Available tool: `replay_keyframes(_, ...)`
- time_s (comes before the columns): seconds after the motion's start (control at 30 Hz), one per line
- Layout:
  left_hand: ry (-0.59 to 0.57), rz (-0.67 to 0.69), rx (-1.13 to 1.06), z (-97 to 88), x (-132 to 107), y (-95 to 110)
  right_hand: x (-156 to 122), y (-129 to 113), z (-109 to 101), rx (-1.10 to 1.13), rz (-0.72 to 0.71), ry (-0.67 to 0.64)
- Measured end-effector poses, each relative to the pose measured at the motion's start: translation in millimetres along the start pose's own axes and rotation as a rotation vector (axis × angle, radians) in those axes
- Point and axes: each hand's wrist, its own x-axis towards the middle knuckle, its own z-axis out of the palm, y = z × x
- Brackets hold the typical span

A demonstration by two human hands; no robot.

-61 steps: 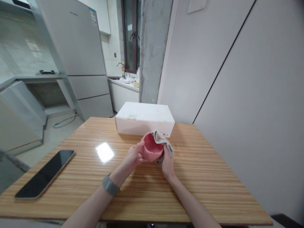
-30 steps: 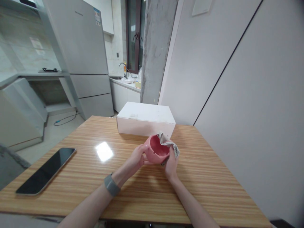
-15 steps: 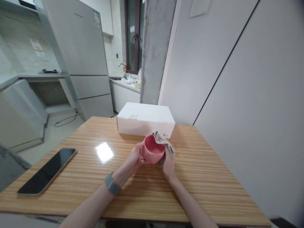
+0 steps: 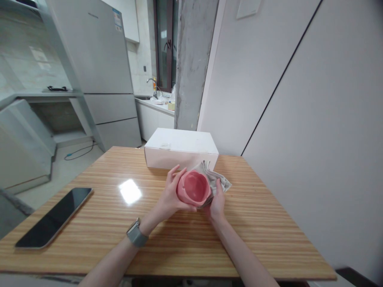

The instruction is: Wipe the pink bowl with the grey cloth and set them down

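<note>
A small pink bowl [image 4: 196,187] with faceted sides and a notch in its rim is held above the table, its opening tipped towards me. My left hand [image 4: 172,197] grips it from the left, thumb under the near side and fingers spread along the far left side. In my right hand [image 4: 218,202] is a folded grey cloth [image 4: 217,179], pressed against the bowl's right side. The thumb lies on top of the cloth; the other right fingers are hidden behind bowl and cloth.
A white box [image 4: 181,147] stands at the back of the wooden table [image 4: 263,235], just beyond my hands. At the left lies a black phone-like device [image 4: 55,217]. A pale wall [image 4: 314,131] runs along the right side; a fridge [image 4: 95,67] stands behind to the left.
The bowl has been turned so its opening faces me more. My left fingers have shifted up and spread around it. The cloth has moved outwards to the right with my right hand.
</note>
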Motion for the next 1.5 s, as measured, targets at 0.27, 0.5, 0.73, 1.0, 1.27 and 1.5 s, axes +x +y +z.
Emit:
replay_keyframes(0.27, -0.030, 0.082, 0.087, -7.9, 0.7, 11.8, -4.2, -10.9, 2.4, 0.226, 0.324, -0.252)
replay_keyframes(0.5, 0.177, 0.094, 0.108, -2.6, -1.1, 3.7, -15.8, -11.1, 10.1, 0.404, 0.660, -0.610)
replay_keyframes(0.73, 0.261, 0.017, 0.061, 7.2, -0.4, -1.7, -14.4, -10.4, 9.6, 0.381, 0.528, -0.383)
replay_keyframes(1.0, 0.044, -0.178, -0.181, 11.1, 0.3, -6.5, -13.8, -15.0, 10.6, 0.317, 0.254, -0.254)
replay_keyframes(1.27, 0.165, -0.054, -0.275, 25.5, -3.2, -5.2, -26.3, -10.6, 17.2, 0.522, 0.535, -0.468)
replay_keyframes(1.5, 0.341, -0.036, -0.010, 15.5, 0.0, -6.9, -24.2, -13.0, 16.3, 0.453, 0.630, -0.529)
